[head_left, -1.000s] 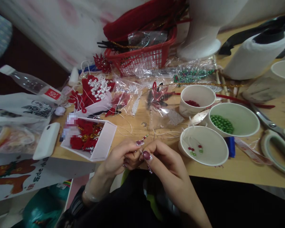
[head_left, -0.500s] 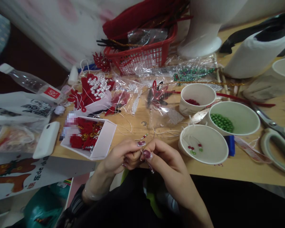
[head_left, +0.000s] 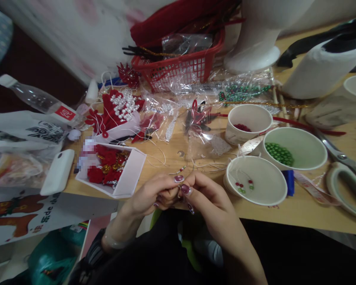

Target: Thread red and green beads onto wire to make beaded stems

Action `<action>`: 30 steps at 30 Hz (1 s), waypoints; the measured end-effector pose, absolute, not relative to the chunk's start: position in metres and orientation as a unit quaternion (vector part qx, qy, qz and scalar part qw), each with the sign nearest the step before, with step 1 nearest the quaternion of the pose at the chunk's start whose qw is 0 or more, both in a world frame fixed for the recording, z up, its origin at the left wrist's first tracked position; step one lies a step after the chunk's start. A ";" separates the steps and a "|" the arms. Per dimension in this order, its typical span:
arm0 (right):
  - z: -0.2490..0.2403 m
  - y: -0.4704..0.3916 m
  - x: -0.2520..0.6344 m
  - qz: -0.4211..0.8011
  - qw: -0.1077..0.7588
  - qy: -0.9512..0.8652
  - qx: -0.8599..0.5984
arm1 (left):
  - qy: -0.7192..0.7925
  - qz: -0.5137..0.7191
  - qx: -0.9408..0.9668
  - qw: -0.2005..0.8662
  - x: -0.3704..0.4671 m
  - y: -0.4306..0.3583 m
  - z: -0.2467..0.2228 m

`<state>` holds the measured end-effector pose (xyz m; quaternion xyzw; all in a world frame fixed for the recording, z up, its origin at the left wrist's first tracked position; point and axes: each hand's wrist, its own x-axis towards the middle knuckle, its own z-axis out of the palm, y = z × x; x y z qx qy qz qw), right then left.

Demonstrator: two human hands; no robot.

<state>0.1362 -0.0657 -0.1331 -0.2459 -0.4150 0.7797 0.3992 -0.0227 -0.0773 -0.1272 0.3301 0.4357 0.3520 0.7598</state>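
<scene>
My left hand (head_left: 157, 194) and my right hand (head_left: 209, 200) meet at the table's front edge, thumbs and fingers pinched together. What they pinch is very fine and mostly hidden by the fingers; a thin thread-like line (head_left: 193, 164) rises just beyond the right fingertips. Close past the left thumb shows a short beaded strand (head_left: 180, 170) in red, white and green; whether it is held or lies on the table I cannot tell. Right of my hands, a white paper cup (head_left: 256, 198) contains thin strands with red and green beads.
Other cups hold green beads (head_left: 279, 154) and dark red beads (head_left: 242, 127). Scissors (head_left: 341, 156) lie at the right. On the left are a white box (head_left: 133, 172) of red ornaments, pearl beads (head_left: 126, 105), a white phone-like object (head_left: 57, 172) and a bottle (head_left: 35, 97). Behind stands a red basket (head_left: 178, 73).
The view has shifted slightly. Both hands stay pinched together in almost the same place, with only small movement of the fingers.
</scene>
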 end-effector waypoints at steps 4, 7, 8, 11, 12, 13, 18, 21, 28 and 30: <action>-0.132 -0.066 0.137 0.766 0.395 -0.440 -0.253 | 0.461 0.352 0.401 0.709 -0.023 -0.081 -0.123; -0.131 -0.067 0.138 0.748 0.393 -0.468 -0.260 | 0.483 0.349 0.485 0.640 -0.025 -0.083 -0.121; -0.131 -0.067 0.138 0.741 0.391 -0.479 -0.263 | 0.488 0.348 0.505 0.620 -0.025 -0.083 -0.121; -0.131 -0.067 0.139 0.725 0.377 -0.504 -0.280 | 0.495 0.358 0.504 0.611 -0.025 -0.083 -0.125; -0.132 -0.067 0.139 0.722 0.373 -0.508 -0.286 | 0.494 0.365 0.485 0.622 -0.025 -0.083 -0.126; -0.133 -0.067 0.138 0.720 0.372 -0.508 -0.291 | 0.493 0.373 0.465 0.634 -0.025 -0.083 -0.128; -0.140 -0.072 0.134 0.677 0.420 -0.512 -0.322 | 0.497 0.414 0.393 0.653 -0.023 -0.082 -0.132; -0.144 -0.073 0.130 0.568 0.472 -0.581 -0.342 | 0.503 0.431 0.379 0.646 -0.022 -0.082 -0.130; -0.144 -0.068 0.126 0.406 0.522 -0.678 -0.323 | 0.511 0.434 0.394 0.628 -0.022 -0.083 -0.131; -0.144 -0.068 0.127 0.384 0.521 -0.694 -0.316 | 0.508 0.434 0.393 0.632 -0.022 -0.083 -0.132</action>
